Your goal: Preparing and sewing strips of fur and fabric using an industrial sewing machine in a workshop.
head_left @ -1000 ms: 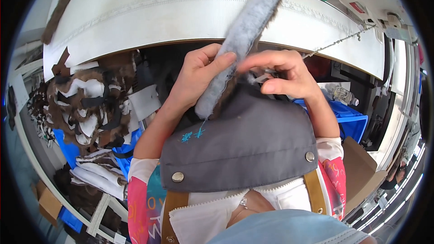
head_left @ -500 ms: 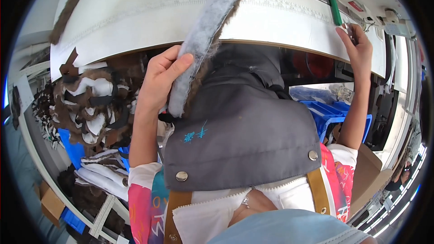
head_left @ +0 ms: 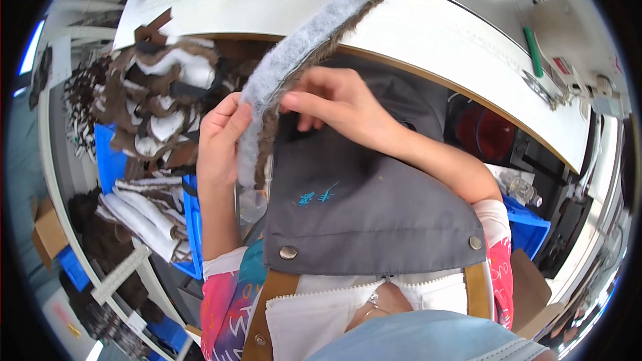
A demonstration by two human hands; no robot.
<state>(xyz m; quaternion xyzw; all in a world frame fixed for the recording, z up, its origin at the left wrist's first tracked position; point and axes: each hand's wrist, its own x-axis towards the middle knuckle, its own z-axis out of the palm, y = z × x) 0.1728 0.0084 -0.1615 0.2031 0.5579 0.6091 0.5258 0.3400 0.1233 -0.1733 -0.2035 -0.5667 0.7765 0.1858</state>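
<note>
A long strip (head_left: 301,37) with pale fleecy backing and brown fur along one edge runs diagonally from my lap over the white worktable (head_left: 468,33). My left hand (head_left: 221,137) is closed on the strip's lower part, thumb on the pale side. My right hand (head_left: 331,103) pinches the brown fur edge just above and right of it, with some fingertips hidden. Beneath both hands lies the dark grey apron (head_left: 368,220). A silver hand tool (head_left: 538,90) lies at the table's right, below a green bar (head_left: 533,50).
Heaped fur scraps (head_left: 157,103) and blue bins (head_left: 194,227) with white strips (head_left: 134,210) are at the left. A blue bin (head_left: 531,224), clear bottle (head_left: 521,190) and cardboard box (head_left: 531,284) are at the right. A machine (head_left: 602,93) stands at the table's right end.
My right hand has come back from the silver tool at the table's right to the strip. The tool now lies released. The strip leans further right and the view has shifted.
</note>
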